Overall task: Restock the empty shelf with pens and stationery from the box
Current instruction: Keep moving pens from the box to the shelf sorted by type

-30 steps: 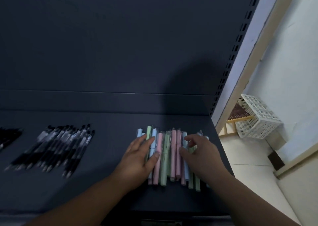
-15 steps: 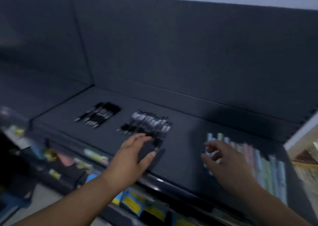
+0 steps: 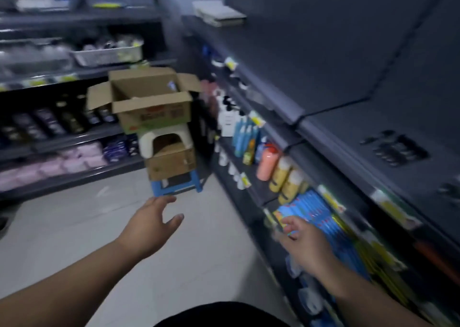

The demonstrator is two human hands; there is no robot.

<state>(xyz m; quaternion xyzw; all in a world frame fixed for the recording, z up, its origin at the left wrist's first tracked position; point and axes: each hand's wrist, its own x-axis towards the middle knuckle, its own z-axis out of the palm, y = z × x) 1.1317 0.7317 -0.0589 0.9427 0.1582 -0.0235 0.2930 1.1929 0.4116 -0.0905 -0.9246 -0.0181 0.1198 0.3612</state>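
Note:
An open cardboard box point(image 3: 149, 102) with its flaps up stands on a white stool, which sits on a second box and a blue stool in the aisle ahead. A small pale item shows inside the box at its back right corner. My left hand point(image 3: 151, 224) reaches forward over the floor, fingers spread, holding nothing, well short of the box. My right hand point(image 3: 302, 242) hovers low at the right in front of the lower shelves, fingers loosely bent and empty. The dark shelf point(image 3: 348, 137) at the right carries a group of black pens point(image 3: 395, 147).
Bottles point(image 3: 271, 160) and blue packets point(image 3: 321, 217) fill the lower shelves at the right. Stocked shelves with bottles and pink packs line the left and back. Pale tiled floor point(image 3: 74, 227) lies between me and the stacked stools.
The view has swung left from the pen shelf to the aisle and the box. Both hands have left the pastel pens and now hang in the air, the left one stretched forward.

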